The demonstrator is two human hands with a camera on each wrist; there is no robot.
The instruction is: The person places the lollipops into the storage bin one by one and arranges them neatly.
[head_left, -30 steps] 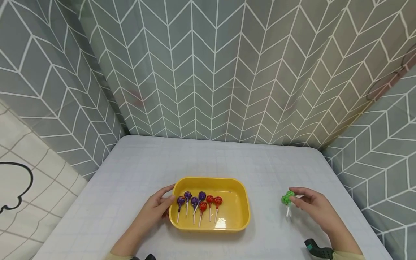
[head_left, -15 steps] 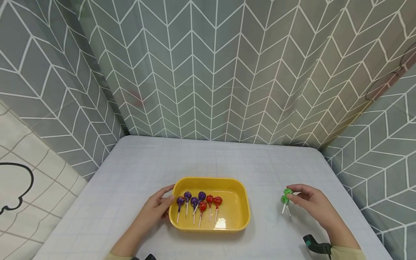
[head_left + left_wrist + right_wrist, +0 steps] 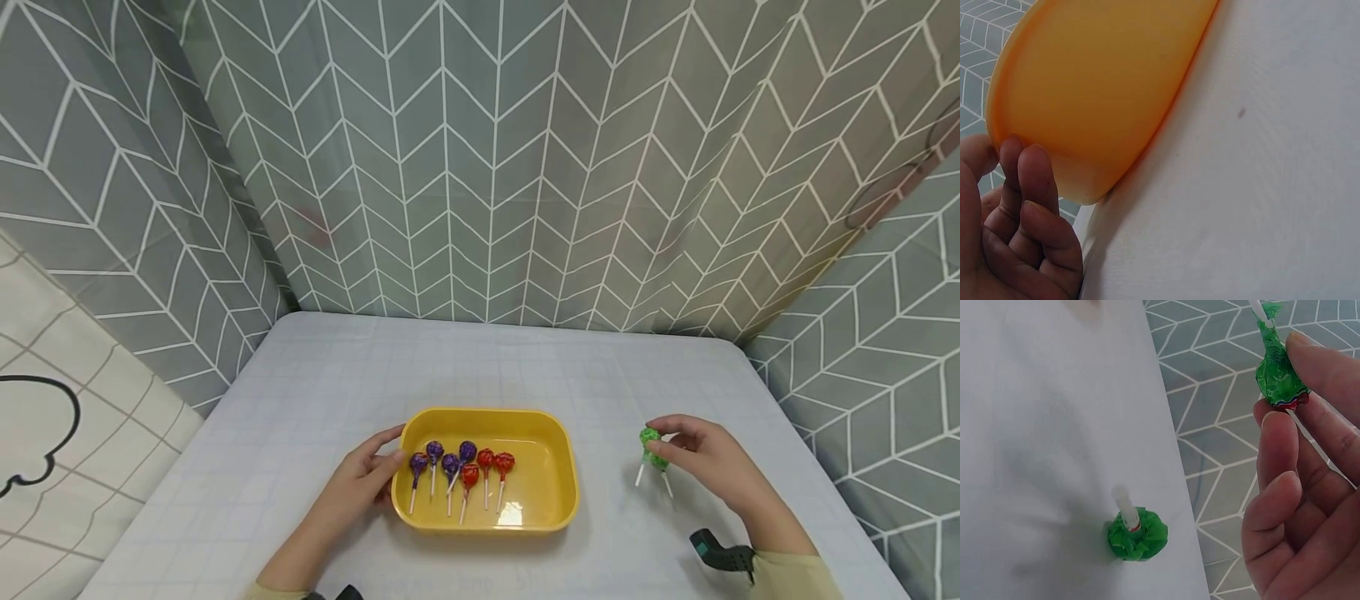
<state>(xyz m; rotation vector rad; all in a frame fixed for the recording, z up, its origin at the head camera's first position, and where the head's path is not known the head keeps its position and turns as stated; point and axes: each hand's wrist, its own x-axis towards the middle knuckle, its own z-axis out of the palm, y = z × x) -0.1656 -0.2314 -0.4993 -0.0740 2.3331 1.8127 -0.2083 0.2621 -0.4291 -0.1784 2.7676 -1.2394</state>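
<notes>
My left hand (image 3: 367,473) grips the left rim of a yellow tray (image 3: 543,475); the left wrist view shows curled fingers against the tray's outer wall (image 3: 1104,81). Inside the tray, on its left and middle, lie several purple lollipops (image 3: 450,465) and three red lollipops (image 3: 505,463). To the right, my right hand (image 3: 712,461) pinches a green lollipop (image 3: 1280,378) by its wrapped head between thumb and fingers, above the table. Under that hand a second green lollipop (image 3: 1140,536) rests on the table, its head partly hidden in the head view.
The tray stands on a white table (image 3: 480,367) with a gap of tabletop between it and my right hand. Grey patterned curtains (image 3: 480,167) hang behind and at the sides. A dark wrist device (image 3: 720,550) sits on the right wrist.
My right hand has moved slightly left and away from me with one green lollipop, which has come apart from the other. The left hand and tray have stayed in place.
</notes>
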